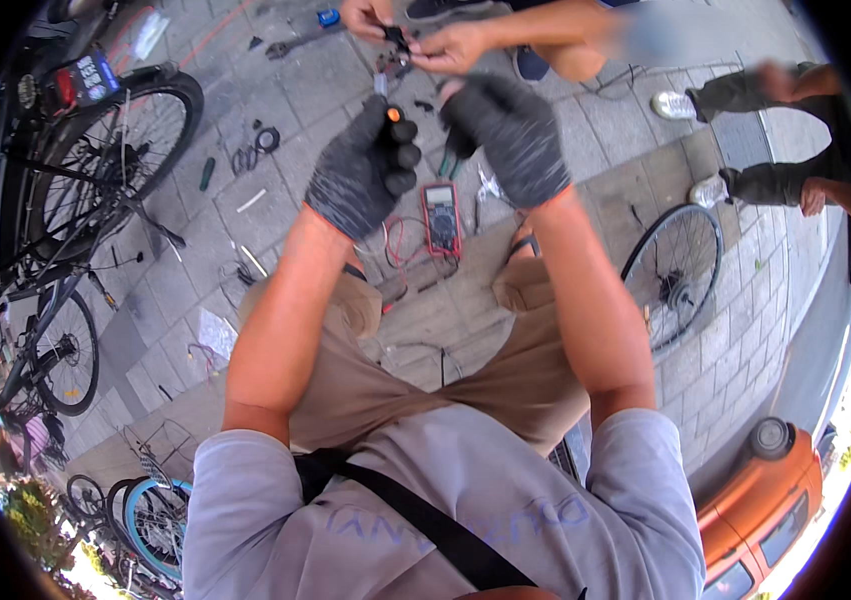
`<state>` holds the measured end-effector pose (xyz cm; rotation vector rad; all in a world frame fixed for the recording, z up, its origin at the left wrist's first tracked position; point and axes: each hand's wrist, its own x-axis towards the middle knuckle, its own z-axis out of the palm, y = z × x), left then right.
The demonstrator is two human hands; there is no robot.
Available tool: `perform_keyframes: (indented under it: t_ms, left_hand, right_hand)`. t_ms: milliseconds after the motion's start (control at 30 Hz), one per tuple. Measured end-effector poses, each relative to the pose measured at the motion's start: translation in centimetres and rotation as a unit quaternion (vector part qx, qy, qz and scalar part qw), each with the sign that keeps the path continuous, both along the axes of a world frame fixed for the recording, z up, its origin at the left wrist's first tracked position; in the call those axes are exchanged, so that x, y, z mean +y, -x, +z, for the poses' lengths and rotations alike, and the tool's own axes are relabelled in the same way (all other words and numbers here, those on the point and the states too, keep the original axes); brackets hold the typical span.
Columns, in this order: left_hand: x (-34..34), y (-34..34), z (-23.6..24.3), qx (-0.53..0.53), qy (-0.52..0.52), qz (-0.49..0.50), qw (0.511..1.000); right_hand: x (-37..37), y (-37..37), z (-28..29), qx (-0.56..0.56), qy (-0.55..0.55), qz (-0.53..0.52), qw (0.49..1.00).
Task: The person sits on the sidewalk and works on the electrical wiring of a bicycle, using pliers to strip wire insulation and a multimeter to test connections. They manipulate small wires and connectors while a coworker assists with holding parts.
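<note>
Both my hands wear dark grey work gloves and are raised in front of me. My left hand [363, 165] is closed around a small black tool with an orange tip [395, 115]. My right hand [510, 135] is curled shut close beside it, with a green-handled tool [448, 163] showing just under its fingers; whether it grips that tool I cannot tell. On the paving below the hands lies a multimeter [441, 217] with red and black leads. Beyond my hands, another person's two bare hands [415, 40] work on a small dark part.
A bicycle [65, 180] stands at the left, and a loose spoked wheel [675, 270] lies at the right. Small tools, cables and parts are strewn over the grey paving. A second person's legs and shoes [745, 140] are at the upper right. An orange car [765, 500] is at the lower right.
</note>
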<state>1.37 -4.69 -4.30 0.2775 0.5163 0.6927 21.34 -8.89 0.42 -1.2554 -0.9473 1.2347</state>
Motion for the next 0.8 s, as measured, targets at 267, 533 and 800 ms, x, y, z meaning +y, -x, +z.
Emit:
perform_keyframes:
  t_ms: [267, 533, 800]
  left_hand:
    - [1.1, 0.8, 0.4, -0.042, -0.026, -0.006, 0.999]
    - [2.4, 2.3, 0.7, -0.071, -0.022, -0.016, 0.997]
    - [2.2, 2.2, 0.9, -0.068, -0.029, -0.033, 0.997]
  right_hand:
    - [2.0, -13.7, -19.4, -0.092, 0.357, -0.097, 0.925]
    - [-12.5, -6.0, -49.2, -0.463, 0.376, 0.172, 0.784]
    - [-18.4, 4.8, -43.6, -0.295, 0.583, 0.158, 0.741]
